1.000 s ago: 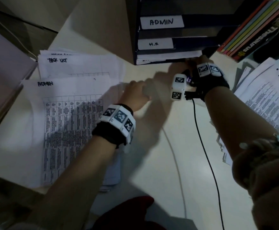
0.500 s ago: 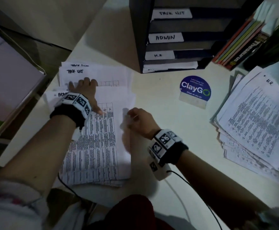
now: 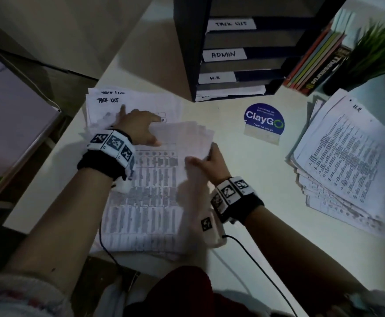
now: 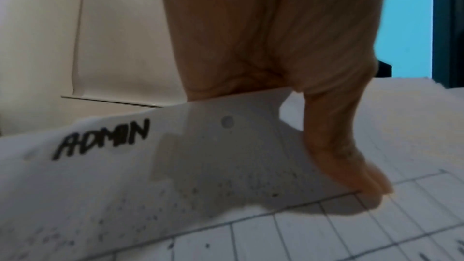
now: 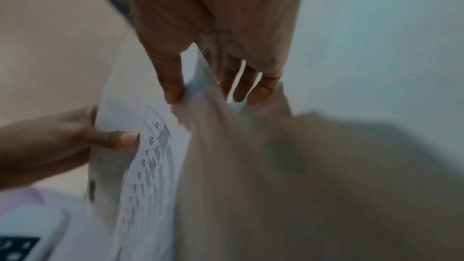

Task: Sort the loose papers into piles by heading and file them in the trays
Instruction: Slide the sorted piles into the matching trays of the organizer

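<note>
An office: labelled filing trays (image 3: 232, 53), paper piles (image 3: 342, 161), desk (image 3: 255, 175).

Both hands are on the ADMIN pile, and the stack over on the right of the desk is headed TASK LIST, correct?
Not quite: the right-hand stack is headed H.R, as the head view shows. The TASK LIST pile lies at the far left. Both hands are on the ADMIN pile.

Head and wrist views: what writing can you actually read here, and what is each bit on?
"TASK LIST": top tray label, and the far pile.
"ADMIN": middle tray label, and the lifted sheet.
"H.R": lower tray label, and the right pile.
"ClayGo", "Clean as you go": round sticker.
"Thesaurus": book spine.
Printed tables and body text: too blurred.
</note>
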